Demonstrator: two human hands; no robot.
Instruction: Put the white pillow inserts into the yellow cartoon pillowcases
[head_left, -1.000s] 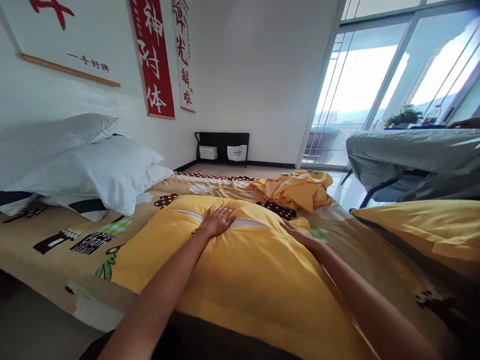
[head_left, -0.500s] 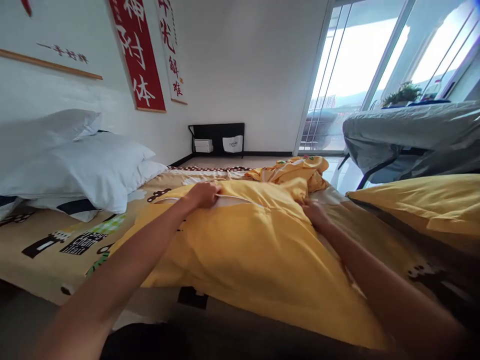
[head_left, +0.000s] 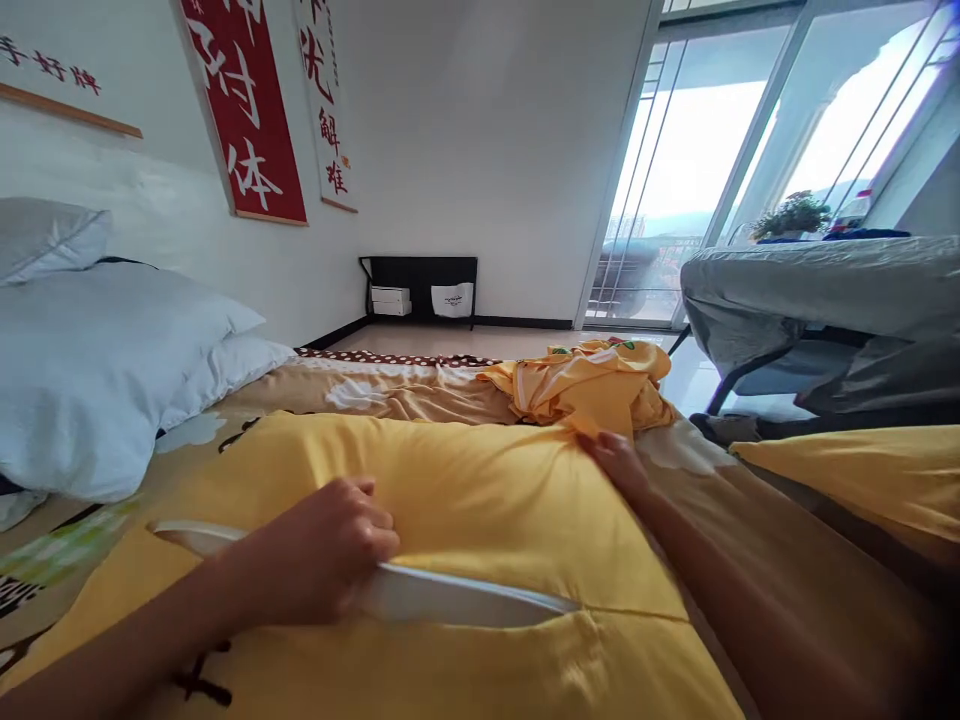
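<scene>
On the bed (head_left: 420,390), right in front of me, lies a yellow pillow (head_left: 465,500) in its case, with a slit along the near side where the white inner pillow (head_left: 450,598) shows. My left hand (head_left: 322,560) is curled shut on the upper edge of that slit, fingers tucked into the opening. My right hand (head_left: 619,462) lies on the pillow's far right corner; I cannot tell whether it pinches the cloth. Just beyond that corner sits a crumpled yellow cloth (head_left: 585,385). White pillows (head_left: 97,370) are stacked at my left by the wall.
</scene>
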